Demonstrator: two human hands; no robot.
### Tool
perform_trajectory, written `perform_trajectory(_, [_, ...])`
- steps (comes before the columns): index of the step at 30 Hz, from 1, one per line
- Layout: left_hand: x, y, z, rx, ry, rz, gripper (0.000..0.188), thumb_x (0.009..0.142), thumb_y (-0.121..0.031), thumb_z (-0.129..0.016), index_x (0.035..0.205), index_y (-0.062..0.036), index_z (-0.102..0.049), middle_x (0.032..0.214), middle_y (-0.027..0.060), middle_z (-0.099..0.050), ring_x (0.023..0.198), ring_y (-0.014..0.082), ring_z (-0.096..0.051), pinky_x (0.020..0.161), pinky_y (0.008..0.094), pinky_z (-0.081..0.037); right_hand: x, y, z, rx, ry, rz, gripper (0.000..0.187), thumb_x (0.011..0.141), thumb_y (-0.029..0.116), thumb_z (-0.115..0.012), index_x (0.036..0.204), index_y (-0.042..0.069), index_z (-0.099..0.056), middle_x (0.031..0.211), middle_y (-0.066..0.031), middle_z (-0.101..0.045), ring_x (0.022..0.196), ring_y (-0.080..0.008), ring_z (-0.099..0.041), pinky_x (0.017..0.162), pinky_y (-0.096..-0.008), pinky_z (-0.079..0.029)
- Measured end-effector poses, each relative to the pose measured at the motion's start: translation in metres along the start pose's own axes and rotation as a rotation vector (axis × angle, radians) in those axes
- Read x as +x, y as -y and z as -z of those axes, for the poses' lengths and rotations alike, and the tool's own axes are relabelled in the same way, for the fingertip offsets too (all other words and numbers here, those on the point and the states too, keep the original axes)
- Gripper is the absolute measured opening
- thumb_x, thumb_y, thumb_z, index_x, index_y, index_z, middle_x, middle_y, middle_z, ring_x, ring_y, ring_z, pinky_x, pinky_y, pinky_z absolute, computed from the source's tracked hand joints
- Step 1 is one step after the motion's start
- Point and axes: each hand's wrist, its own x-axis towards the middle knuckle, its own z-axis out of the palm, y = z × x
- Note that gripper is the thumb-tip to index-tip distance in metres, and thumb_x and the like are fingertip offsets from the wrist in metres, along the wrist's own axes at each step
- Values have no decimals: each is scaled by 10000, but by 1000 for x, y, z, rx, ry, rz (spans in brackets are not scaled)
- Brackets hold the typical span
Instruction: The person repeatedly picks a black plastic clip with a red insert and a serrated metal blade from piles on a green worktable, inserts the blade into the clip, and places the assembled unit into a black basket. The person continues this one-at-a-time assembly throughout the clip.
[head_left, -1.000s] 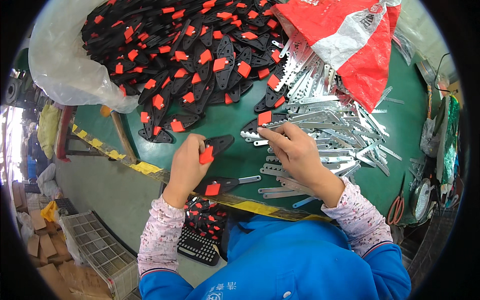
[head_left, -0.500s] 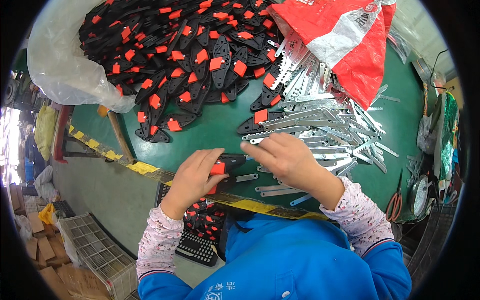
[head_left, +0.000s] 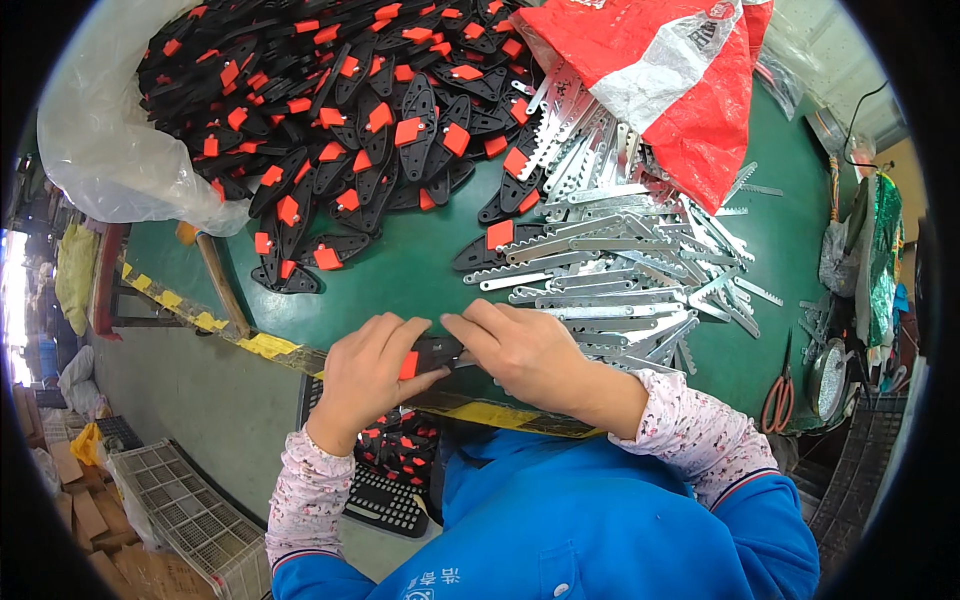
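Note:
In my left hand (head_left: 365, 370) is a black plastic part (head_left: 434, 351) with an orange-red tab, the fingers and thumb closed round it near the table's front edge. My right hand (head_left: 525, 350) is closed at that part's right end, where a little of a silver metal strip (head_left: 466, 362) shows by the fingers. The fingertips hide most of the strip and how it meets the part. Right of centre, beyond my right hand, lies a loose heap of toothed metal strips (head_left: 610, 245).
A large pile of black parts with orange-red tabs (head_left: 400, 135) covers the far left, beside a clear plastic bag (head_left: 110, 150). A red and white sack (head_left: 670, 80) lies over the strips. Scissors (head_left: 779, 395) sit at right, a hammer (head_left: 222, 285) at left. Yellow-black tape (head_left: 270, 345) edges the green table.
Both hands have come closer together and slightly nearer to me, the right one closing at the part's right end. The view has shifted a little, moving the piles leftward.

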Motion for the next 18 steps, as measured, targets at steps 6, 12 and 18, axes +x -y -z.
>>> perform_trajectory(6, [-2, 15, 1, -89, 104, 25, 494, 764, -219, -887, 1172, -31, -685, 1136, 143, -614, 1075, 354, -597, 953, 439, -504, 32, -49, 2, -239, -9, 66, 464, 807, 130, -779, 1255, 66, -675, 1193, -77, -655, 1017, -269, -631, 881, -395, -550])
perform_trajectory(12, [3, 18, 4, -53, 164, 35, 507, 817, -230, -859, 1231, -7, -670, 1179, 138, -609, 1100, 348, -584, 993, 441, -475, 49, -84, -3, -327, 143, 105, 366, 791, 100, -738, 1155, 86, -699, 1114, -71, -656, 983, -254, -655, 828, -392, -574])
perform_trajectory(18, [36, -10, -5, -269, -192, 123, 766, 784, -150, -881, 1437, 0, -509, 1292, 201, -604, 1211, 400, -578, 1031, 477, -497, 68, -48, 40, 178, -95, -38, 247, 856, 71, -750, 1090, 50, -673, 994, -121, -634, 878, -273, -682, 770, -374, -579])
